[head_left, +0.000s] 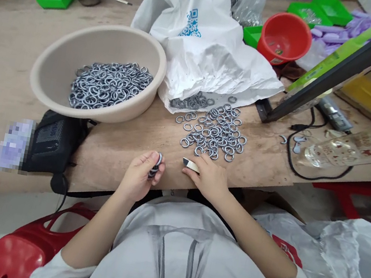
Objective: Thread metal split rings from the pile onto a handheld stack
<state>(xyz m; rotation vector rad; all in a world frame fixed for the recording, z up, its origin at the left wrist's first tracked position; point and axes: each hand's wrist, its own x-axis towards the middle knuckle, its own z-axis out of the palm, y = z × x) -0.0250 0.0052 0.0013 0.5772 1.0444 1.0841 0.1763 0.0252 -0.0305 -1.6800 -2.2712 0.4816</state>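
Note:
Several grey metal rings (155,166) are stacked between the thumb and fingers of my left hand (138,176), above the table's front edge. My right hand (210,178) grips a small white-handled tool (192,165) with a dark slanted tip; it looks like a short knife. Its fingertips reach the near edge of a loose pile of grey rings (221,131) on the wooden table (116,146). Behind that pile, more rings lie in the mouth of a white woven sack (215,67). A large beige basin (50,67) on the left holds a heap of the same rings.
A black device (53,142) stands below the basin. At right are a dark metal post (345,66), a black cable (291,160) and a clear patterned cup (345,148). A red bowl (286,37) sits behind the sack. A red stool (18,248) is below left.

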